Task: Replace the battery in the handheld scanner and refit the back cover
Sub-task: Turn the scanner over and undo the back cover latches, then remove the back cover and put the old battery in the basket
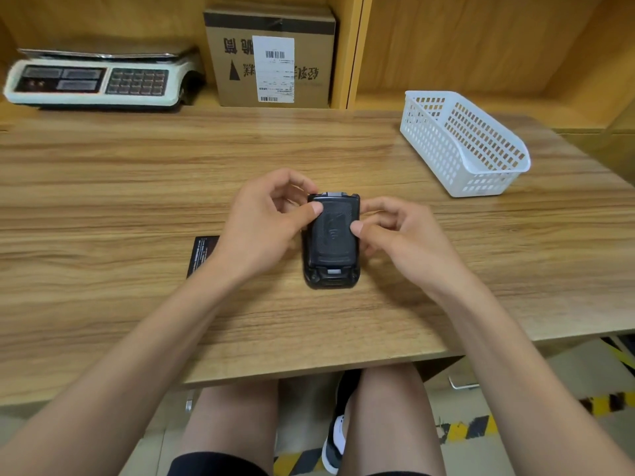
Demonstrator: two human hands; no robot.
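Black back cover (pixel 335 231) sits on the scanner (pixel 330 276); I press both thumbs, left hand (pixel 264 228) and right hand (pixel 402 235), down evenly until, I judge, it latches.

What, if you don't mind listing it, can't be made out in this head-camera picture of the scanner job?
- Scanner: screen side faces the table, unseen; whether its back cover has latched can't be told.
- Black flat item, possibly a battery: partly behind the left hand; print too small.
- Right hand: its fingers beyond the scanner are hidden.
- Box label: too small and blurred.
- Scale display: blurred.
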